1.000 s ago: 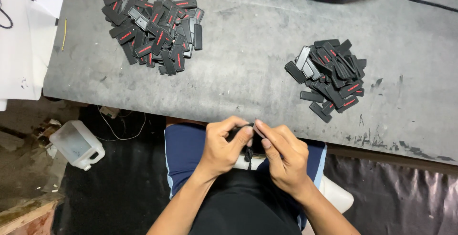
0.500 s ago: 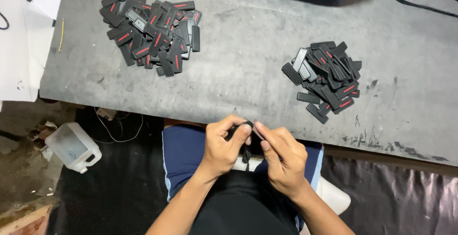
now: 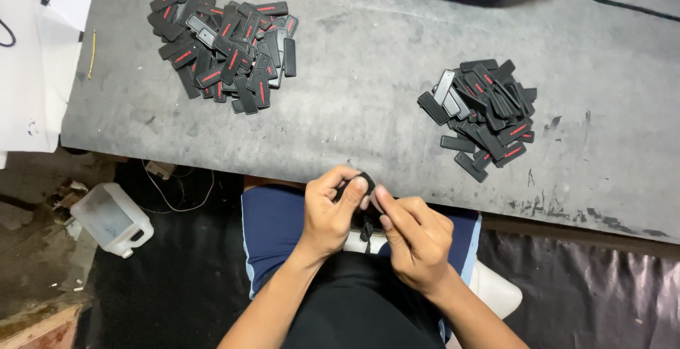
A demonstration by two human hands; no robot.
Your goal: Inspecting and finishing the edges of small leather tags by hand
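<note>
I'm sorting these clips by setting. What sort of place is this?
Probably a small workshop doing piecework by hand: a worn grey worktable bears two heaps of black tags, and the left hand and right hand hold one small black piece.

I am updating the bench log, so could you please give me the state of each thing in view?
Left hand: closed on the small black piece, over the lap.
Right hand: fingertips pinching the same piece.
Small black piece: held between both hands, mostly hidden.
Left pile of black tabs: loose heap on the table, untouched.
Right pile of black tabs: loose heap, untouched.
Plastic jug: lying tilted on the floor.
</note>
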